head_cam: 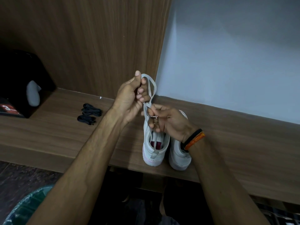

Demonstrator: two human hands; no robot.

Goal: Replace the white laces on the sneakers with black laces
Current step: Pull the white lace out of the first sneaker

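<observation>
Two white sneakers stand side by side on the wooden shelf, heels toward me: the left sneaker (155, 151) and the right sneaker (179, 158). A white lace (152, 86) rises in a loop from the left sneaker. My left hand (129, 98) grips the top of that loop above the shoe. My right hand (168, 121) pinches the lace lower down, just over the sneakers, and hides their front parts. Two bundles of black laces (90, 113) lie on the shelf to the left, apart from both hands.
The wooden shelf (56, 135) runs across the view, backed by a wood panel on the left and a pale wall on the right. A black box (17, 82) with a grey object in front stands at far left. Dark floor lies below the shelf edge.
</observation>
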